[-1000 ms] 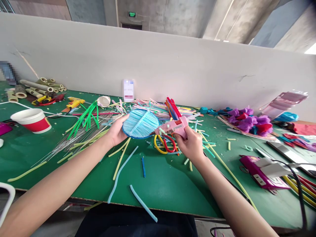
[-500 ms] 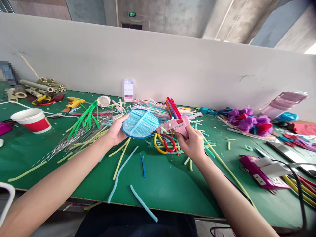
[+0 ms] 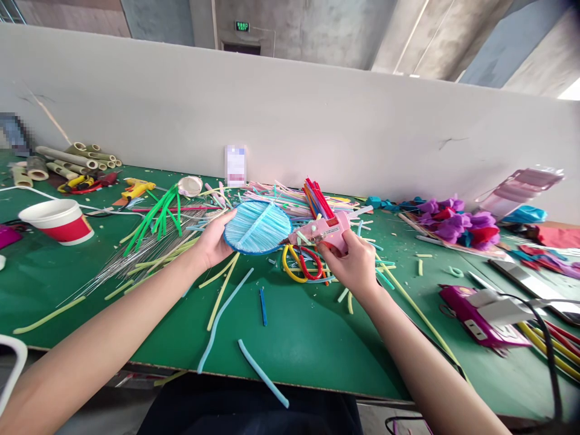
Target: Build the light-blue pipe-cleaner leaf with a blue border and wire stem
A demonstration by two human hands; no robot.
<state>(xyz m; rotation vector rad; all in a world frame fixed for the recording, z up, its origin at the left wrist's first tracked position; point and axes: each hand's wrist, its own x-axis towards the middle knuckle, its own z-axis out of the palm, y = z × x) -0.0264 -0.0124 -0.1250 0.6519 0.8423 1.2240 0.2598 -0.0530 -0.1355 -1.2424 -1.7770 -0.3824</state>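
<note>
My left hand (image 3: 216, 240) grips the left edge of a round light-blue disc (image 3: 257, 226) that looks made of pipe cleaners, with a darker blue rim and a strip across its face. My right hand (image 3: 356, 261) is closed around a pink hot glue gun (image 3: 324, 232). The gun's nozzle points left at the disc's right rim; whether it touches I cannot tell. Beneath the gun, yellow and red scissor handles (image 3: 299, 266) show, their blades hidden. A short blue piece (image 3: 263, 307) and light-blue pipe cleaners (image 3: 263, 373) lie on the green table (image 3: 326, 344) nearer to me.
A paper cup (image 3: 58, 222), green pipe cleaners (image 3: 159, 217) and a yellow glue gun (image 3: 138, 188) are on the left. Cut bamboo (image 3: 81, 158) lies behind them. Purple and red pieces (image 3: 457, 223) and a magenta power strip (image 3: 483, 320) with cables occupy the right. A low partition (image 3: 317, 127) stands behind.
Almost nothing differs. Both hands keep the disc and the glue gun in nearly the same place, with the right hand shifted very slightly.
</note>
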